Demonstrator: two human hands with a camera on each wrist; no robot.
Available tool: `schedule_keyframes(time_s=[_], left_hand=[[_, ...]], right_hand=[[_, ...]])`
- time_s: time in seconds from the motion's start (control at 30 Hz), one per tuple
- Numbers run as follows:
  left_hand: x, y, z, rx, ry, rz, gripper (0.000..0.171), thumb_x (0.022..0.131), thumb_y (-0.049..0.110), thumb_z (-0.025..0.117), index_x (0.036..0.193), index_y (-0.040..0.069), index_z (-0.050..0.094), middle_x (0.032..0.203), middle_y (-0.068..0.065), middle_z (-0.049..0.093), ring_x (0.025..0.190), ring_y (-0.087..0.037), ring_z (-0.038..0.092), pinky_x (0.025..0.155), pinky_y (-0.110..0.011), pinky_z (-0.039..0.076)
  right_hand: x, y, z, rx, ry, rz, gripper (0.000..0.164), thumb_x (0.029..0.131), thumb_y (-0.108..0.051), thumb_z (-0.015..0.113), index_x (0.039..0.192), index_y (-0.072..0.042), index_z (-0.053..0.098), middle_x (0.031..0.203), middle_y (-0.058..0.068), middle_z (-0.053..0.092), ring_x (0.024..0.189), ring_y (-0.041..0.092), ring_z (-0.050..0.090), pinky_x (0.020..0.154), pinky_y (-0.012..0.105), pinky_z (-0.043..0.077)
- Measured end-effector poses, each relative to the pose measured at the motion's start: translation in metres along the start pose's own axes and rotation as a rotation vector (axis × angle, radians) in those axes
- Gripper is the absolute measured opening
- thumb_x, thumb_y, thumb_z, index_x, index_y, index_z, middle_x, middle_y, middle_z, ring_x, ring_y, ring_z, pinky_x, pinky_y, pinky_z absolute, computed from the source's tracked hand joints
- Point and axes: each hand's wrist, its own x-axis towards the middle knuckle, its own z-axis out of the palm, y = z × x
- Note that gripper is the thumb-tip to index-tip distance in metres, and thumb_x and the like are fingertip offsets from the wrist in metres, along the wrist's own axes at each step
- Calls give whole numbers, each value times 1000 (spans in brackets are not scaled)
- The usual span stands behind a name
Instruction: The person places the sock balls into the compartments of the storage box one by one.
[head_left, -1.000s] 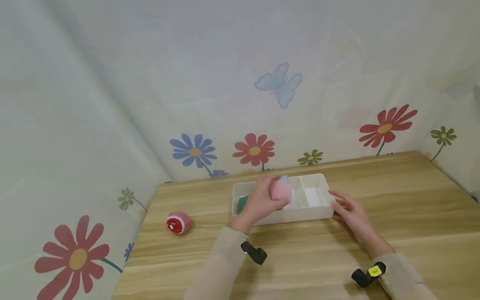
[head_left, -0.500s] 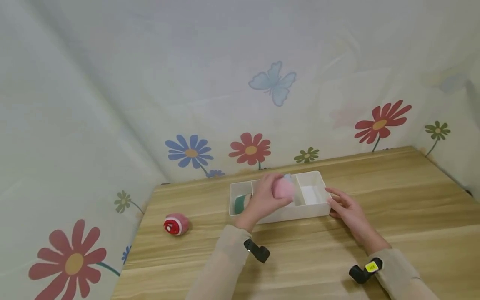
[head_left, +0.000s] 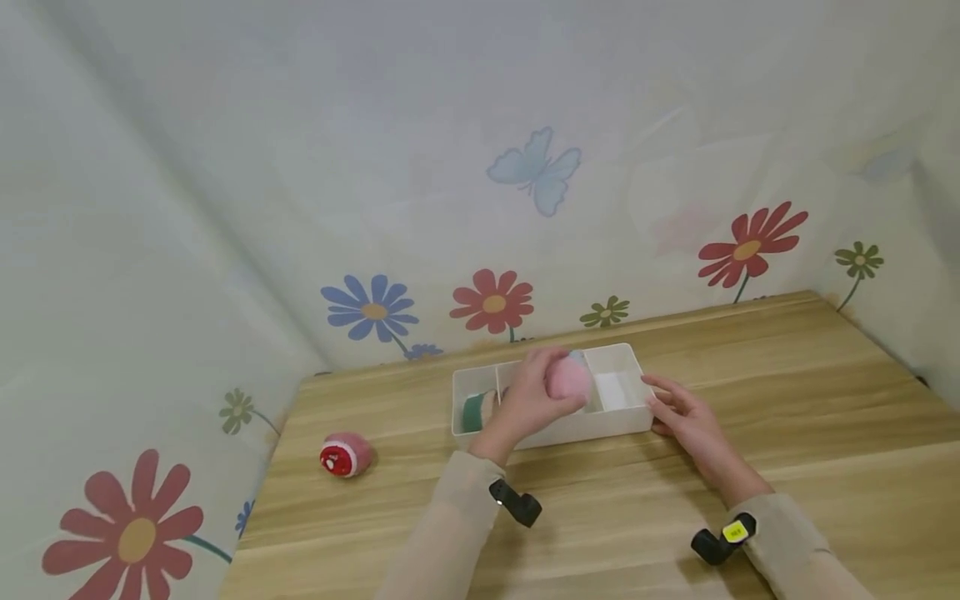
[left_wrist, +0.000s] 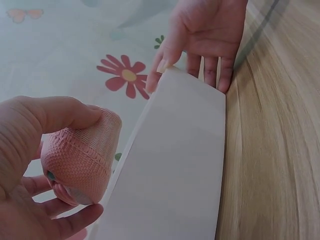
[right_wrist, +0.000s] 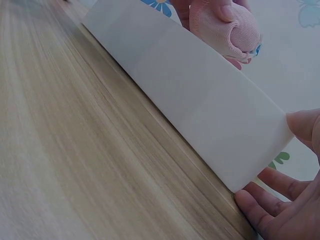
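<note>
A rolled-up pink sock (head_left: pixel 572 379) is held between the thumb and fingers of my left hand (head_left: pixel 525 400), over the middle of a white divided box (head_left: pixel 585 429). In the left wrist view, the ribbed knit of the pink sock (left_wrist: pixel 82 155) shows beside the box's front wall (left_wrist: pixel 170 160). My right hand (head_left: pixel 693 429) touches the box's right end. Seen from the right wrist, its thumb (right_wrist: pixel 302 122) rests at the upper corner and its fingers lie against the lower end. A green rolled sock (head_left: pixel 474 412) sits in the left compartment. The middle compartment is partly hidden behind my left hand.
A pink and red rolled sock (head_left: pixel 347 454) lies on the wooden table (head_left: pixel 600 517), left of the box. Behind the table hangs a pale backdrop (head_left: pixel 420 208) printed with flowers and a butterfly. Something light blue (head_left: pixel 576 356) shows just behind the held sock.
My left hand has shifted slightly right relative to the box with the pink sock, uncovering more of the left compartment. My right hand stays at the box's end. The whole view has drifted slightly.
</note>
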Motion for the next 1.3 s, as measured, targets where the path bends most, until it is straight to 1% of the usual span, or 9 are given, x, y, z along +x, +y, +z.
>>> schedule_keyframes(time_s=[0.23,0.5,0.7,0.77,0.83,0.93,1.03,1.17,1.3], left_hand=[[0,0,3,-14,-1,6,65,70,26,81,127,13,52,124,-2,50,108,-18,47,85,-36,46],[2,0,4,-22,-15,-18,66,71,24,81,128,13,51,124,-2,50,108,-18,48,86,-35,46],[1,-4,2,-99,-59,-42,59,80,15,73,131,5,46,132,-7,45,118,-26,44,93,-38,43],[1,-5,2,-105,-72,-43,57,82,15,71,131,5,46,133,-7,44,116,-28,46,90,-36,45],[0,-6,1,-111,-77,-43,55,82,14,70,131,4,46,133,-8,43,111,-31,48,84,-32,47],[-1,-5,0,-117,-78,-62,54,83,15,70,131,6,47,134,-7,43,106,-31,49,77,-26,47],[-2,-4,-1,-117,-75,-75,53,83,15,69,131,9,48,134,-6,43,111,-29,46,81,-26,46],[-4,-4,-2,-104,-69,-72,51,84,18,69,130,11,49,134,-5,44,116,-28,46,89,-33,45],[-6,-6,-4,-77,-62,-68,49,84,19,68,129,13,49,132,-4,45,118,-28,46,92,-37,44]], right_hand=[[0,0,2,26,-6,18,55,94,-33,54,141,-10,38,134,26,42,98,12,55,80,30,50],[0,2,3,20,-3,25,55,94,-34,53,141,-11,38,134,24,42,99,15,54,80,30,50],[0,1,3,24,0,25,56,93,-36,54,141,-11,38,135,25,42,100,15,54,80,30,50],[0,2,3,24,2,20,56,93,-36,54,141,-11,38,134,25,42,99,13,54,80,30,50],[0,2,3,23,5,15,56,93,-35,54,141,-10,38,134,25,42,97,11,54,79,29,50],[0,2,3,24,7,11,56,93,-35,54,140,-9,38,133,25,42,95,9,54,79,29,50],[0,2,3,25,7,10,56,93,-34,54,140,-8,38,132,25,43,94,10,55,78,29,50],[0,0,3,19,3,13,55,94,-34,53,140,-9,38,132,25,43,95,11,54,79,30,50],[-1,0,3,14,-1,17,55,94,-34,53,141,-9,37,133,26,42,96,11,54,80,31,50]])
